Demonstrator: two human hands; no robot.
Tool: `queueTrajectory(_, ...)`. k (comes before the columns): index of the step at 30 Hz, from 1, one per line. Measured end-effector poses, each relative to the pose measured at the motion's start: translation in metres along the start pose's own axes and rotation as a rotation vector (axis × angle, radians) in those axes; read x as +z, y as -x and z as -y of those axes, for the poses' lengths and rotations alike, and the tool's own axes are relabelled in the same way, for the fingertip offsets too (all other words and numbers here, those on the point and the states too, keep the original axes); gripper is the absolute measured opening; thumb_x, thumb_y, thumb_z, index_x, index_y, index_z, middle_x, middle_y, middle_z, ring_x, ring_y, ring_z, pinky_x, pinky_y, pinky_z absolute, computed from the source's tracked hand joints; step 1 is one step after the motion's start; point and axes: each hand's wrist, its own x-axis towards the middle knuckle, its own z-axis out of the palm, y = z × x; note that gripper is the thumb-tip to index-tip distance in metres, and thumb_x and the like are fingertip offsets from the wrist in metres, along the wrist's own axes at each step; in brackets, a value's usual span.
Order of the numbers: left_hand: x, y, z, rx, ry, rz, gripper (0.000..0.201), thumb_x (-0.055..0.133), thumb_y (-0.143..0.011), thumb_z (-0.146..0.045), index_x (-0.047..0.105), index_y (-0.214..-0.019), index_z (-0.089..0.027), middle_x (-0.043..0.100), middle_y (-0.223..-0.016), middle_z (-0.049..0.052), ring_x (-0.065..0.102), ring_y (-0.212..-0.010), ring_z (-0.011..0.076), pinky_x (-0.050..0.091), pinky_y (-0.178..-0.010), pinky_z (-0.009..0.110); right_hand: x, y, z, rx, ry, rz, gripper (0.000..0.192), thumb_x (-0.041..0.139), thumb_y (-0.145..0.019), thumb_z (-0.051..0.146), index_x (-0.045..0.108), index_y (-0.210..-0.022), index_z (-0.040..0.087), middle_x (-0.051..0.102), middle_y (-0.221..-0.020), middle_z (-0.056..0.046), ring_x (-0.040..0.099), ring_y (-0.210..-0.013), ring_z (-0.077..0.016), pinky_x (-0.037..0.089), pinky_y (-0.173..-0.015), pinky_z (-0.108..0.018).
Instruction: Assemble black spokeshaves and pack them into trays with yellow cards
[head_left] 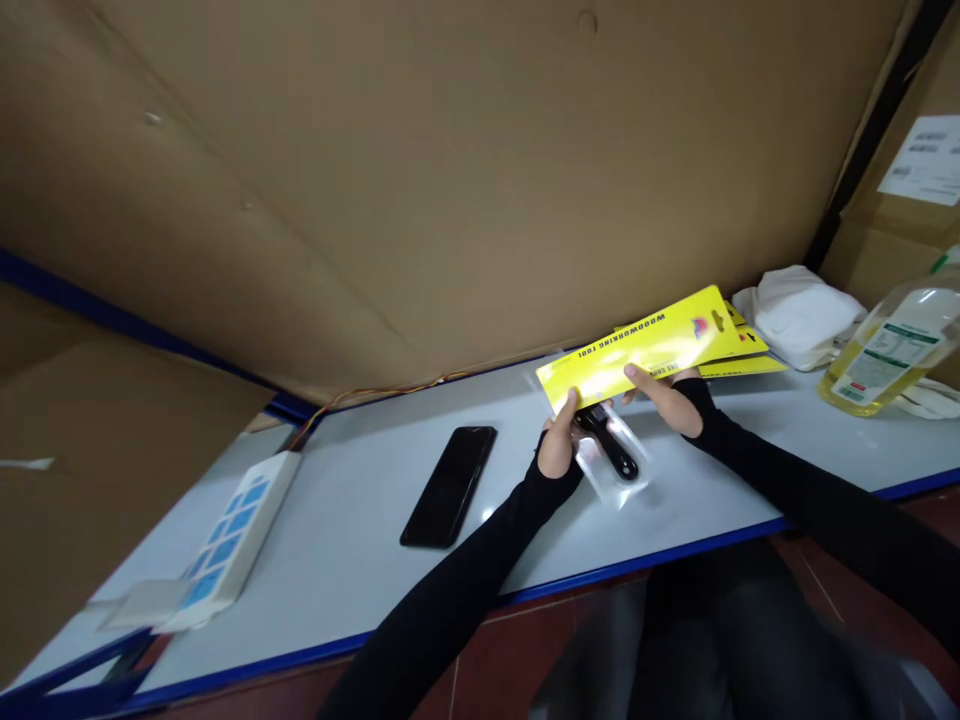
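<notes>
A yellow cardboard packaging card point(622, 345), printed "WOODWORKING TOOL" and upside down from my view, is held slanted above the table. My left hand point(557, 445) pinches its lower left corner, thumb on top. Along the near edge, my right hand point(670, 400) grips the same card with its thumb over the face and its other fingers mostly hidden underneath. Just below the card lies a black-handled tool point(616, 450) in clear plastic packaging; its head is largely covered, and I cannot tell whether my left hand touches it. More yellow cards point(746, 365) lie behind my right hand.
A black phone point(448, 487) lies on the white table point(337, 540), with a white and blue power strip point(236, 540) farther left. White cloth point(802, 315) and a bottle of yellow liquid point(889, 350) stand right. A cardboard wall point(465, 180) closes the back.
</notes>
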Motion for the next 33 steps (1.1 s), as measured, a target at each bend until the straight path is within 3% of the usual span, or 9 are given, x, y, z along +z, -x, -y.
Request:
queueTrajectory(2,0.007,0.013,-0.003,0.001,-0.084,0.086,0.079,0.082,-0.081,-0.057,0.062,-0.136,-0.004,0.078,-0.091,0.016,0.07,-0.058,0.0224,0.039,-0.035,0.025,-0.012,-0.013,-0.003,-0.038,0.043,-0.129,0.059,0.089,-0.066,0.069,0.064,-0.097,0.025,0.076,-0.094,-0.007,0.063,-0.056,-0.0175,0.059,-0.053,-0.036)
queueTrajectory(5,0.015,0.032,-0.01,-0.189,-0.161,0.374,0.074,0.083,-0.079,-0.048,0.066,-0.134,-0.002,0.078,-0.09,0.019,0.071,-0.056,0.0233,0.033,-0.032,0.022,-0.051,-0.039,0.01,-0.114,0.049,-0.257,0.059,0.09,-0.067,0.063,0.062,-0.103,0.026,0.074,-0.092,-0.004,0.06,-0.056,-0.0157,0.052,-0.045,-0.031)
queueTrajectory(7,0.018,0.039,-0.012,-0.307,-0.181,0.547,0.068,0.083,-0.078,-0.044,0.07,-0.129,-0.002,0.078,-0.086,0.019,0.071,-0.054,0.0237,0.027,-0.031,0.02,-0.075,-0.051,0.023,-0.142,0.014,-0.301,0.056,0.09,-0.067,0.059,0.061,-0.101,0.026,0.073,-0.09,-0.003,0.055,-0.052,-0.0121,0.045,-0.041,-0.028)
queueTrajectory(9,0.019,0.043,-0.014,-0.359,-0.19,0.642,0.063,0.084,-0.076,-0.043,0.073,-0.124,-0.002,0.077,-0.083,0.019,0.07,-0.051,0.0231,0.025,-0.031,0.019,-0.09,-0.056,0.035,-0.153,0.01,-0.287,0.055,0.091,-0.066,0.057,0.06,-0.099,0.026,0.074,-0.091,-0.003,0.052,-0.049,-0.0102,0.043,-0.039,-0.027)
queueTrajectory(15,0.014,0.038,-0.024,-0.32,-0.236,0.661,0.067,0.081,-0.076,-0.044,0.074,-0.126,0.001,0.077,-0.08,0.02,0.069,-0.048,0.0228,0.024,-0.03,0.02,-0.094,-0.054,0.033,-0.155,0.048,-0.066,0.072,0.092,-0.068,0.054,0.055,-0.124,0.026,0.076,-0.093,-0.003,0.048,-0.043,-0.0113,0.034,-0.032,-0.026)
queueTrajectory(19,0.007,0.037,-0.029,-0.277,-0.248,0.668,0.068,0.077,-0.078,-0.044,0.073,-0.128,0.002,0.077,-0.08,0.02,0.069,-0.049,0.0218,0.023,-0.032,0.02,-0.109,-0.064,0.022,-0.199,0.034,-0.073,0.073,0.09,-0.073,0.049,0.051,-0.131,0.027,0.076,-0.089,-0.003,0.048,-0.044,-0.0131,0.036,-0.034,-0.028)
queueTrajectory(23,0.003,0.038,-0.027,-0.278,-0.238,0.68,0.065,0.075,-0.08,-0.041,0.073,-0.129,0.002,0.077,-0.081,0.021,0.069,-0.05,0.0222,0.027,-0.034,0.021,-0.121,-0.065,0.023,-0.206,0.045,-0.007,0.069,0.091,-0.073,0.052,0.053,-0.125,0.028,0.076,-0.088,-0.003,0.049,-0.045,-0.0133,0.038,-0.035,-0.029)
queueTrajectory(27,0.002,0.036,-0.021,-0.338,-0.275,0.693,0.066,0.077,-0.079,-0.04,0.072,-0.131,0.001,0.077,-0.084,0.022,0.068,-0.049,0.0227,0.024,-0.034,0.022,-0.113,-0.058,0.026,-0.165,0.038,0.075,0.066,0.093,-0.069,0.061,0.055,-0.112,0.028,0.076,-0.09,-0.004,0.044,-0.041,-0.0096,0.033,-0.032,-0.027)
queueTrajectory(33,0.003,0.035,-0.02,-0.339,-0.311,0.662,0.07,0.08,-0.078,-0.042,0.07,-0.133,0.0,0.077,-0.087,0.022,0.069,-0.05,0.0222,0.02,-0.036,0.022,-0.103,-0.058,0.018,-0.171,0.048,-0.009,0.067,0.093,-0.068,0.064,0.058,-0.112,0.027,0.076,-0.096,-0.006,0.044,-0.042,-0.0098,0.036,-0.033,-0.03)
